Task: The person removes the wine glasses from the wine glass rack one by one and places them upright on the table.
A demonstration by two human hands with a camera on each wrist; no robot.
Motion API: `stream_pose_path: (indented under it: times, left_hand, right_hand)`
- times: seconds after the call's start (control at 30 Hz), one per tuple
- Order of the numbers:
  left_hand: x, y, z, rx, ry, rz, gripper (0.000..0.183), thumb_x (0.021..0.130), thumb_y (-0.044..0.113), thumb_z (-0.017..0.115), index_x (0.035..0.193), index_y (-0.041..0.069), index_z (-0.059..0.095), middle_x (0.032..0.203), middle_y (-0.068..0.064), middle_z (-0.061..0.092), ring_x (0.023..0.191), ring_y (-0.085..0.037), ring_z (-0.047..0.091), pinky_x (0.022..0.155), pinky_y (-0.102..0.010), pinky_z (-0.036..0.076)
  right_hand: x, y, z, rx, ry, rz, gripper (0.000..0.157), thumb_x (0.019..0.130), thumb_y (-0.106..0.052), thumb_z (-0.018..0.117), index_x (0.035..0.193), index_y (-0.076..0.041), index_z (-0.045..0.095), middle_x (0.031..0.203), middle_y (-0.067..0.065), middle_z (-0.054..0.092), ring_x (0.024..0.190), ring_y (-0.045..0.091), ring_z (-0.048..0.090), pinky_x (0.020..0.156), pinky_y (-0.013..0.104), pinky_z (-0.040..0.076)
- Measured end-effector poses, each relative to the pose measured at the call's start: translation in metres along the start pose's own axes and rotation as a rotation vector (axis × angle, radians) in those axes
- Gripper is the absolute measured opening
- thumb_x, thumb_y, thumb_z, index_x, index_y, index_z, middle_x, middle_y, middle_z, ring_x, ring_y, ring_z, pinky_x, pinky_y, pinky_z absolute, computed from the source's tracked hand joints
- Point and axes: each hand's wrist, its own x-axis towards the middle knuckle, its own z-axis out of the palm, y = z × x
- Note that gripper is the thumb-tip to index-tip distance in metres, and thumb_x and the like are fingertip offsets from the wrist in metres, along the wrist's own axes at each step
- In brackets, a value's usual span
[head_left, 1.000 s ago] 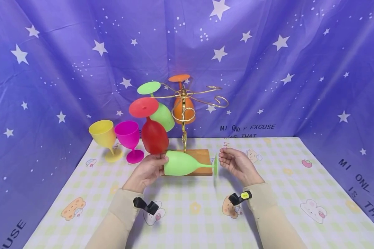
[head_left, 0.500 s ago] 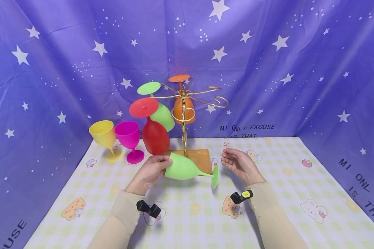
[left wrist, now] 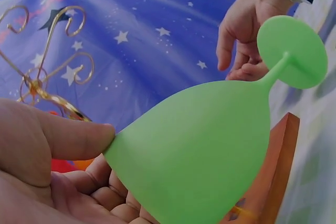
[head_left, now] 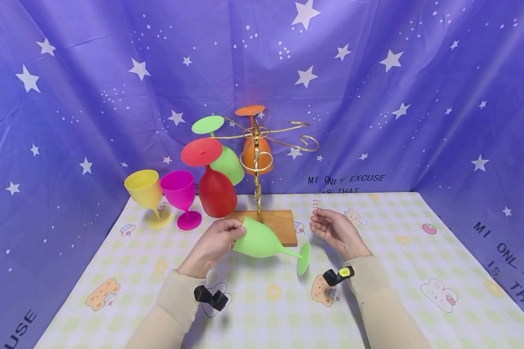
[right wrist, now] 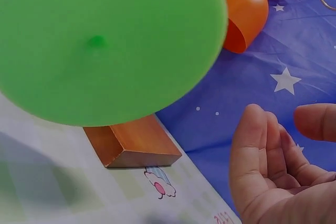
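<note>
My left hand (head_left: 216,242) pinches a light green plastic goblet (head_left: 257,238) at the rim of its bowl, thumb on the outside. The goblet lies on its side in the air, stem and foot pointing right and slightly down, in front of the rack's wooden base (head_left: 284,225). In the left wrist view the goblet's bowl (left wrist: 194,145) fills the middle. My right hand (head_left: 336,230) is held right of the goblet's foot, fingers loosely curled around nothing. The round foot (right wrist: 110,51) looms large in the right wrist view, apart from the right hand (right wrist: 283,171).
A gold wire rack (head_left: 256,145) with curled arms stands behind. A red goblet (head_left: 217,191), a second green goblet (head_left: 229,165) and an orange goblet (head_left: 259,150) hang upside down from it. Yellow (head_left: 144,189) and magenta (head_left: 179,189) goblets stand upright at left.
The held green goblet has come nearer to me, its foot swinging downward and its base tilting toward the camera. The right hand shifted slightly right, then stayed.
</note>
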Motion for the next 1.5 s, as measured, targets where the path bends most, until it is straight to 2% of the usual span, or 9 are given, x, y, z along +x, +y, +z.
stream_pose_path:
  times: [0.2, 0.47, 0.63, 0.8, 1.13, 1.3, 1.4, 1.5]
  left_hand:
    - [-0.005, 0.008, 0.004, 0.070, 0.026, 0.027, 0.009, 0.091, 0.001, 0.056, 0.089, -0.006, 0.061, 0.073, -0.003, 0.044, 0.072, -0.017, 0.041, 0.064, -0.026, 0.036]
    - [-0.014, 0.019, 0.008, 0.204, 0.097, 0.105, 0.007, 0.090, 0.001, 0.059, 0.088, -0.003, 0.063, 0.077, -0.004, 0.051, 0.076, -0.017, 0.046, 0.064, -0.027, 0.040]
    - [-0.019, 0.023, 0.012, 0.272, 0.143, 0.164, 0.006, 0.089, -0.001, 0.059, 0.088, -0.001, 0.065, 0.077, -0.004, 0.055, 0.075, -0.017, 0.048, 0.064, -0.028, 0.043]
    - [-0.022, 0.025, 0.013, 0.307, 0.163, 0.189, 0.006, 0.089, -0.001, 0.060, 0.090, -0.001, 0.065, 0.078, -0.005, 0.056, 0.073, -0.017, 0.049, 0.063, -0.028, 0.044]
    - [-0.030, 0.034, 0.014, 0.396, 0.209, 0.256, 0.005, 0.088, 0.001, 0.062, 0.086, 0.003, 0.066, 0.073, -0.004, 0.056, 0.070, -0.018, 0.051, 0.062, -0.029, 0.045]
    - [-0.034, 0.039, 0.014, 0.430, 0.214, 0.286, 0.007, 0.088, 0.002, 0.062, 0.088, 0.004, 0.069, 0.072, -0.003, 0.057, 0.068, -0.018, 0.052, 0.062, -0.029, 0.046]
    - [-0.037, 0.041, 0.014, 0.451, 0.212, 0.301, 0.008, 0.088, 0.003, 0.063, 0.089, 0.005, 0.070, 0.073, -0.001, 0.059, 0.070, -0.016, 0.054, 0.067, -0.031, 0.048]
    - [-0.041, 0.044, 0.015, 0.471, 0.203, 0.331, 0.008, 0.087, 0.003, 0.064, 0.089, 0.007, 0.070, 0.073, 0.002, 0.061, 0.073, -0.014, 0.056, 0.073, -0.033, 0.049]
  right_hand:
    - [0.000, 0.001, -0.002, -0.019, 0.014, -0.009, 0.015, 0.099, -0.010, 0.049, 0.100, -0.002, 0.061, 0.086, 0.008, 0.066, 0.078, 0.018, 0.064, 0.081, 0.029, 0.054]
    - [0.003, 0.004, -0.002, -0.079, 0.053, -0.015, 0.018, 0.096, -0.008, 0.052, 0.111, 0.003, 0.055, 0.088, 0.008, 0.065, 0.080, 0.019, 0.064, 0.082, 0.030, 0.054]
    - [0.004, 0.005, -0.002, -0.086, 0.066, -0.016, 0.013, 0.095, -0.006, 0.053, 0.105, 0.001, 0.058, 0.087, 0.009, 0.065, 0.079, 0.019, 0.065, 0.082, 0.031, 0.054]
    - [0.005, 0.008, -0.001, -0.108, 0.070, -0.010, 0.013, 0.095, -0.006, 0.053, 0.104, 0.002, 0.057, 0.087, 0.010, 0.065, 0.078, 0.020, 0.065, 0.081, 0.031, 0.054]
    - [0.009, 0.017, 0.002, -0.245, 0.080, 0.003, 0.017, 0.091, -0.003, 0.056, 0.106, 0.005, 0.056, 0.090, 0.012, 0.062, 0.083, 0.021, 0.064, 0.084, 0.035, 0.053]
    - [0.011, 0.024, 0.006, -0.300, 0.123, 0.011, 0.032, 0.091, -0.001, 0.055, 0.119, 0.012, 0.049, 0.096, 0.015, 0.059, 0.090, 0.025, 0.062, 0.091, 0.039, 0.050]
    - [0.013, 0.028, 0.008, -0.327, 0.144, 0.025, 0.045, 0.091, -0.002, 0.054, 0.130, 0.016, 0.039, 0.104, 0.019, 0.055, 0.093, 0.025, 0.060, 0.094, 0.039, 0.048]
    - [0.014, 0.032, 0.010, -0.355, 0.163, 0.029, 0.048, 0.092, -0.003, 0.054, 0.133, 0.016, 0.037, 0.109, 0.021, 0.052, 0.094, 0.024, 0.059, 0.094, 0.038, 0.048]
